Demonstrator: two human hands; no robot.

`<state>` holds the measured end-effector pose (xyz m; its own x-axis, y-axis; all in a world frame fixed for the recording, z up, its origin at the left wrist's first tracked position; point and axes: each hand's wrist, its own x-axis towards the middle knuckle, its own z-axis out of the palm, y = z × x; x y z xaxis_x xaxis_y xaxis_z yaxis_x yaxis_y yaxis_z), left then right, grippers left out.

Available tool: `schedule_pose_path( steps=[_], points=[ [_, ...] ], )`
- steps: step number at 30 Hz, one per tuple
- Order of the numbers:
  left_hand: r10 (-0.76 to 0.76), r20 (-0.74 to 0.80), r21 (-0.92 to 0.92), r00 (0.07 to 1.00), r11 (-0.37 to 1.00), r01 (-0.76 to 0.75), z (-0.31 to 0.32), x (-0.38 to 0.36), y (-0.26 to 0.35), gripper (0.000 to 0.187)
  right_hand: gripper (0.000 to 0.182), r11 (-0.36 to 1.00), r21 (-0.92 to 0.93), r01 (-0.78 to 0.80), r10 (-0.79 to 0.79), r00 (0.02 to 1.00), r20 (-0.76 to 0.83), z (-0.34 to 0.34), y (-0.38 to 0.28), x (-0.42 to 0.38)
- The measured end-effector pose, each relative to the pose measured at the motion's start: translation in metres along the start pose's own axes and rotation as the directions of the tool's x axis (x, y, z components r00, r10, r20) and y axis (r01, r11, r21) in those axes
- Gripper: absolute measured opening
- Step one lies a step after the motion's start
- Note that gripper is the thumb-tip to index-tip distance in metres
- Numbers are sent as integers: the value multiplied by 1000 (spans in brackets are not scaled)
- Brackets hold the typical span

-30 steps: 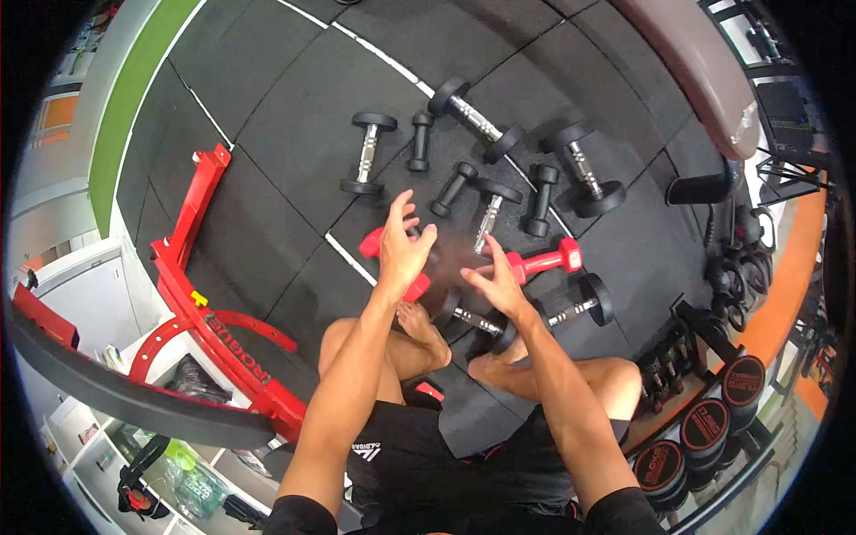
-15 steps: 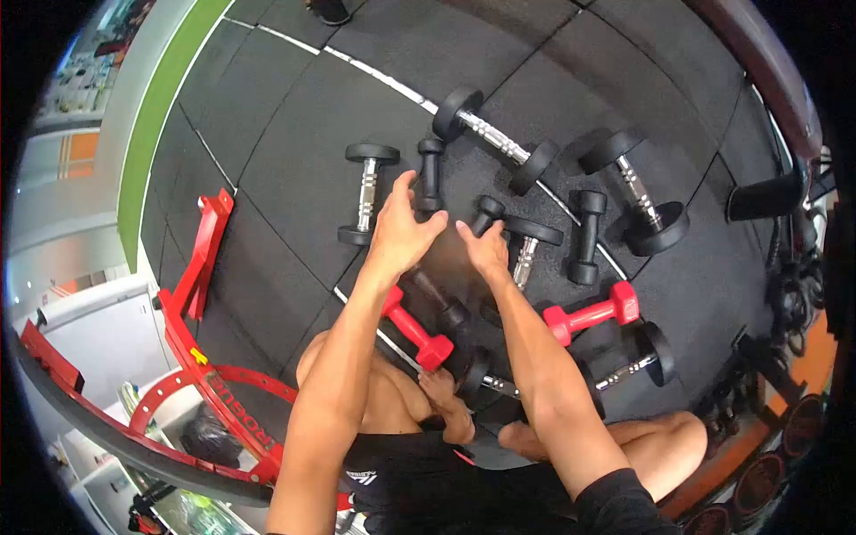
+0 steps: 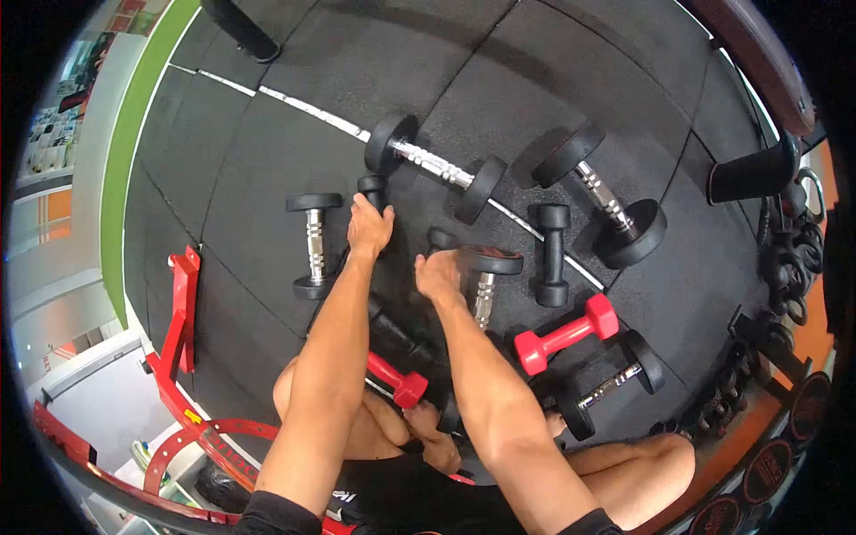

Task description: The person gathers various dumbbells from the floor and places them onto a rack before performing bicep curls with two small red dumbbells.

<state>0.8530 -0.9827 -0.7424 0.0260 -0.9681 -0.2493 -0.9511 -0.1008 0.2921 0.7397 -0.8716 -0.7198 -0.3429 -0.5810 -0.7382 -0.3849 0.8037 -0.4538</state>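
My left hand (image 3: 368, 226) is closed around the handle of a small black dumbbell (image 3: 372, 185); one end shows beyond my fingers. Just to its right, my right hand (image 3: 440, 274) grips another small black dumbbell (image 3: 440, 237), and most of it is hidden under the hand. A chrome-handled dumbbell (image 3: 484, 300) with black round ends lies against the right side of that hand. Left of my left wrist is a second chrome-handled dumbbell (image 3: 315, 246). Below my forearms, a red dumbbell (image 3: 397, 380) and a black dumbbell (image 3: 392, 330) are partly covered.
Larger chrome dumbbells (image 3: 437, 166) lie ahead on the black mat (image 3: 294, 152). To the right are a black dumbbell (image 3: 552, 255) and a red dumbbell (image 3: 567, 333). A red metal frame (image 3: 181, 312) stands at left, and a rack with kettlebells (image 3: 794, 276) at right.
Both hands have come down from above the mat onto the two small black dumbbells and closed on them. The view has shifted, so the dumbbells appear lower and farther left.
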Motion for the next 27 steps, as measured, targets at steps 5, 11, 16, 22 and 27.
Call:
schedule_pose_path(
  steps=[5,11,16,22,27],
  points=[
    [-53,-90,59,994,997,59,-2,-12,28,35,66,992,14,-122,121,993,11,2,-12,-5],
    [-76,-171,100,982,991,94,11,-11,30,33,68,983,-90,-162,157,986,-53,10,-17,-3],
    [-75,-64,77,995,994,80,3,-8,27,32,74,973,-66,-220,221,975,23,-4,-22,-10],
    [-95,-37,18,995,995,96,-3,-8,25,32,42,988,130,-80,89,994,-64,2,17,-7],
    [-114,-36,-33,993,993,113,-4,-6,23,32,30,938,346,16,13,997,-80,14,42,-6]
  ],
)
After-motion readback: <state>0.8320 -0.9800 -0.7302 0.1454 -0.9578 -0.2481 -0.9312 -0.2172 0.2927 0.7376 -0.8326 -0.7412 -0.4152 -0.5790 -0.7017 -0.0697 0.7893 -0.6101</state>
